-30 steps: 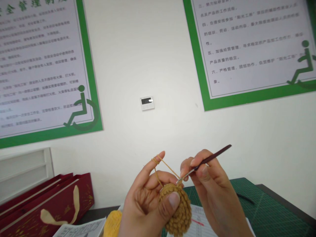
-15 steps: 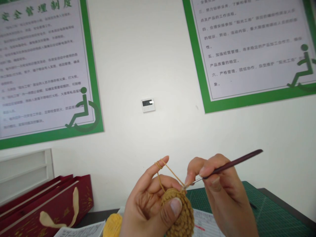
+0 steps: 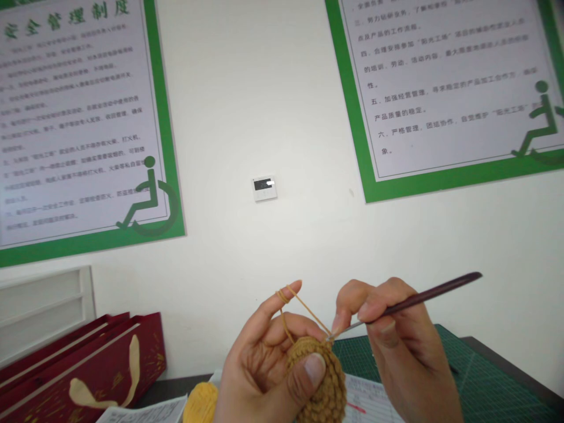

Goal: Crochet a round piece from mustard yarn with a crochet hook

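The left hand (image 3: 259, 367) is pinching a round tan crocheted piece (image 3: 328, 396), its thumb pressing the front face, low at the middle of the view. A tan yarn strand (image 3: 309, 310) is looping around the raised index finger and running down to the piece's upper rim. There the metal tip of a crochet hook (image 3: 434, 294) is touching the stitches; the right hand (image 3: 400, 346) is grasping its dark handle between thumb and fingers. Beneath them, a written sheet (image 3: 372, 399) with a red mark is lying on a green cutting mat (image 3: 484, 379). To the left, a yellow yarn ball (image 3: 200, 402) is sitting beside printed paper (image 3: 147, 411), and maroon gift bags (image 3: 94, 376) are resting nearby. Behind, a white wall (image 3: 247, 111) is bearing a thermostat (image 3: 264, 188) between two green-bordered posters (image 3: 70, 135).
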`<action>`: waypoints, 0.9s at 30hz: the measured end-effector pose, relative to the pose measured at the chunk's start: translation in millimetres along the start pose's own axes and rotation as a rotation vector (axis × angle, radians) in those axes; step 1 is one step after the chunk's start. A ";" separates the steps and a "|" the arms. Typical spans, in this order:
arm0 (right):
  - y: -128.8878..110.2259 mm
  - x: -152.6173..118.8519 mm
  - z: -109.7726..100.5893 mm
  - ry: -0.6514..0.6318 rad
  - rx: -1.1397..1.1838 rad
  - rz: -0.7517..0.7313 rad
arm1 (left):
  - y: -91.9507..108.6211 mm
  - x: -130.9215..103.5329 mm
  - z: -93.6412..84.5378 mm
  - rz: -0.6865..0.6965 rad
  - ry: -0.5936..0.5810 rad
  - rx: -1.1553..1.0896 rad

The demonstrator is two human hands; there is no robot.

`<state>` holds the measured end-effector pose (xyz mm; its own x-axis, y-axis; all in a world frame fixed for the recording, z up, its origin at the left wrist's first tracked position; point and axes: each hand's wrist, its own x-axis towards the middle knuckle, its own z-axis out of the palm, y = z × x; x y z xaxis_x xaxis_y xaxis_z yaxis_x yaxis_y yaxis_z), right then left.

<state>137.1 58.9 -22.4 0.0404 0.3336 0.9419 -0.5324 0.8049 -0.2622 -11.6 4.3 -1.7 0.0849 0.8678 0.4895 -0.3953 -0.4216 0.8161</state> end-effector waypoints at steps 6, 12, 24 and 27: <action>-7.5 4.0 2.9 0.010 -0.113 -0.060 | 0.2 -0.3 2.6 0.012 0.027 -0.003; -13.0 6.0 4.6 -0.026 -0.230 -0.145 | -0.2 0.1 4.6 0.043 0.056 0.004; 13.9 -5.0 10.2 -0.027 -0.322 -0.208 | -1.9 0.4 3.9 0.000 0.084 -0.090; 16.6 -7.7 10.2 -0.022 -0.319 -0.230 | -0.9 0.2 3.8 -0.015 0.097 -0.102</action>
<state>119.3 64.6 -31.9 0.1087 0.1187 0.9870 -0.2221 0.9707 -0.0922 -7.8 3.9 -1.1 0.0045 0.8974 0.4411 -0.4859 -0.3835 0.7853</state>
